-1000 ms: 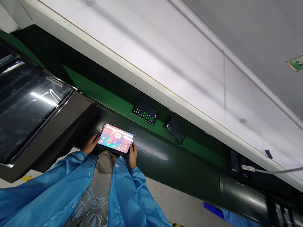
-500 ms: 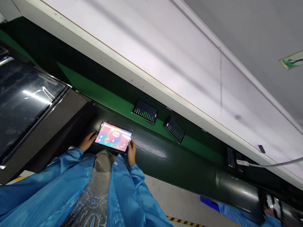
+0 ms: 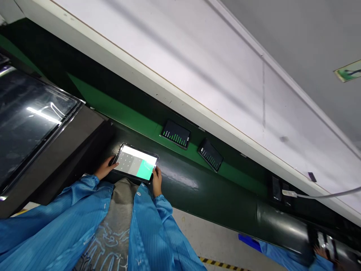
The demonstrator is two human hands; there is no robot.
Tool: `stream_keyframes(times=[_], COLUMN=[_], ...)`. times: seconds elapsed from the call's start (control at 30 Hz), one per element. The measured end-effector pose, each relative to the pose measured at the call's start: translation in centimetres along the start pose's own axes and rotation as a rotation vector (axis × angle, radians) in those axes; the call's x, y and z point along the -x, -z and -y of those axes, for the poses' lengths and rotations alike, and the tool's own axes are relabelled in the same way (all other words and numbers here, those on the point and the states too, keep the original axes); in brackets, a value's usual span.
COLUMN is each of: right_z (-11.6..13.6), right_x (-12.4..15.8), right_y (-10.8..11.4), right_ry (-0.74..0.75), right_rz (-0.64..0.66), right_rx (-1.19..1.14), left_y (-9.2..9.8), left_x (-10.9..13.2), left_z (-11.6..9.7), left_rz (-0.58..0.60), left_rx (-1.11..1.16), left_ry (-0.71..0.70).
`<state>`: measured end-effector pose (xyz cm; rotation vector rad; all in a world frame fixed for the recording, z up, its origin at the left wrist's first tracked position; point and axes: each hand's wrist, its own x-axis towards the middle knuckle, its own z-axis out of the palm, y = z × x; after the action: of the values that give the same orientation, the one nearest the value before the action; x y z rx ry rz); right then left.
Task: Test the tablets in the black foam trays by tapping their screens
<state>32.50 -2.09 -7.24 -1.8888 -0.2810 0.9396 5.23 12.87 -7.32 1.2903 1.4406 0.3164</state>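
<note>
A tablet [image 3: 135, 163] with a dark frame is held by its two short sides over the dark green surface, close to my body. Its lit screen shows what looks like a calculator, with a grey keypad and a green panel on the right. My left hand [image 3: 105, 168] grips the left edge, its thumb over the screen's border. On the right edge, my right hand [image 3: 157, 181] is closed with the thumb on the front. The fingers behind the tablet are hidden in both hands.
Beyond the tablet, two dark devices with green text, one [image 3: 176, 134] nearer and another [image 3: 211, 154], lie on the green strip [image 3: 118, 114]. A large black-screened unit [image 3: 31, 113] stands left. A cable [image 3: 321, 196] hangs right. A co-worker's blue sleeve [image 3: 282, 256] shows lower right.
The tablet's screen has switched from a colourful home screen with a clock to the keypad with a green panel. My left thumb has shifted slightly further onto the screen. The two dark devices appear slightly further right.
</note>
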Motion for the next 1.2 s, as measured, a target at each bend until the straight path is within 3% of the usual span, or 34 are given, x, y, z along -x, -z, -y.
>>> stream_keyframes(times=[0.33,0.7,1.2], right_z=[-0.2,-0.6,-0.8], right_x=[-0.2,0.1,0.1], right_y=[0.0,0.4,0.1], right_ry=[0.03,0.022,0.018], right_rz=[0.053,0.127,0.108], right_rx=[-0.025,-0.064,-0.076], left_y=[-0.5,-1.3,-2.7], left_x=[-0.6,-2.4,-2.9], left_z=[-0.4,-2.6,-4.4], left_rz=[-0.034,-0.111,-0.152], left_rx=[0.017,0.025,-0.055], left_ry=[0.024,-0.004,-0.033])
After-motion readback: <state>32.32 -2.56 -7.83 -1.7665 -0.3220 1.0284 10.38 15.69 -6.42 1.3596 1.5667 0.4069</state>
